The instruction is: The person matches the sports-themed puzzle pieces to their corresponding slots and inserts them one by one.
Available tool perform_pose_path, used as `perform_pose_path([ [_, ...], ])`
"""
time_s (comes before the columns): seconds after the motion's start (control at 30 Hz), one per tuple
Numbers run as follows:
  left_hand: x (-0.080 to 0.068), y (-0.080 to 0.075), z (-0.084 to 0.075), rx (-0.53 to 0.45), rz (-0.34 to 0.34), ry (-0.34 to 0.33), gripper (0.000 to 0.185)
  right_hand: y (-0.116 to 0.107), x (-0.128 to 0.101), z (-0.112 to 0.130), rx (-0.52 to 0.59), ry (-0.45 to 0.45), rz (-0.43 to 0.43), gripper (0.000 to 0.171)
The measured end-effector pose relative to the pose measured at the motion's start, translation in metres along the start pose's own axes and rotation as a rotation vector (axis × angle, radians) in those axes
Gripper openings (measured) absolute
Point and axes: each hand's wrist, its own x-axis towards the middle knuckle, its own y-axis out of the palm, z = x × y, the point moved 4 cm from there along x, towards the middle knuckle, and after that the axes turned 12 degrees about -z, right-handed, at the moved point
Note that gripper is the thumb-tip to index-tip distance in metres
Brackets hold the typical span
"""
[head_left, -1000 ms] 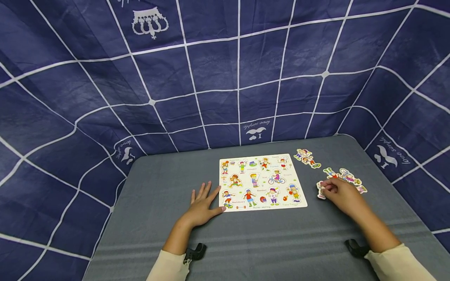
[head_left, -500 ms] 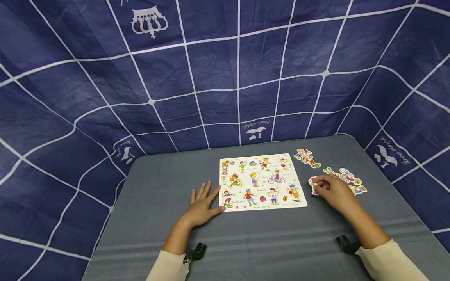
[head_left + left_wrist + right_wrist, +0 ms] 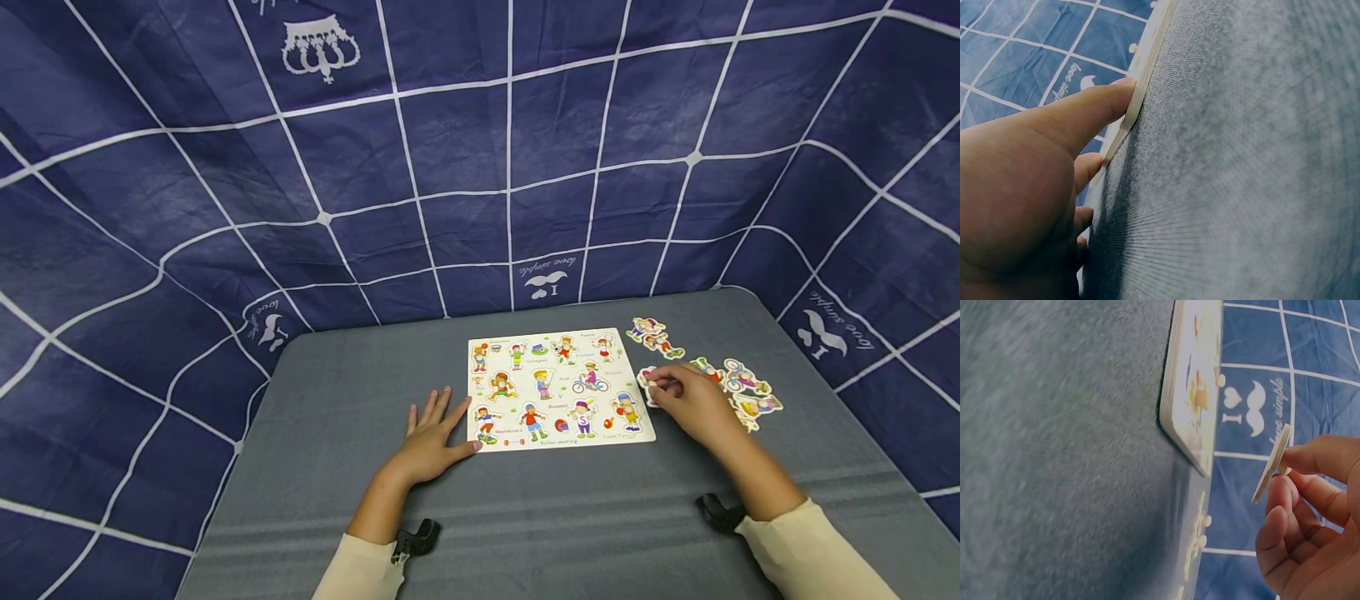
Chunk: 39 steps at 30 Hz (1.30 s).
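Note:
A white wooden puzzle board (image 3: 525, 387) printed with sports figures lies on the grey cloth. My left hand (image 3: 425, 444) rests at its left side with fingers spread; thumb and forefinger tips touch the board's edge. In the left wrist view the thumb lies against the wooden edge (image 3: 1141, 94). My right hand (image 3: 697, 404) is just right of the board, pinching a figure-shaped puzzle piece (image 3: 647, 388) between thumb and fingers. The right wrist view shows the piece (image 3: 1270, 465) tilted and raised above the cloth, gripped by a small knob; its printed face is mostly hidden.
Two puzzle pieces (image 3: 664, 346) lie near the board's top right corner. Several more pieces (image 3: 742, 379) are grouped beyond the right hand, partly covered by it. A blue curtain (image 3: 480, 167) with white lines stands behind the table and at both sides.
My right hand has moved left, bringing the pinched puzzle piece from beside the right-hand group to the board's right edge. The left hand has stayed still.

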Motion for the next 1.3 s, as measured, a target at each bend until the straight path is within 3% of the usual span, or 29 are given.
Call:
perform_pose_path([
  [0.43, 0.0, 0.001, 0.0, -0.005, -0.003, -0.001, 0.081, 0.015, 0.005, 0.012, 0.007, -0.005, 0.023, 0.013],
  [0.83, 0.001, 0.001, 0.001, 0.005, -0.003, -0.002, 0.081, 0.035, 0.013, 0.03, 0.101, -0.03, 0.013, 0.012],
  [1.3, 0.0, 0.0, -0.001, -0.001, 0.0, 0.002, 0.081, 0.06, 0.025, 0.043, 0.131, -0.017, 0.079, 0.013],
])
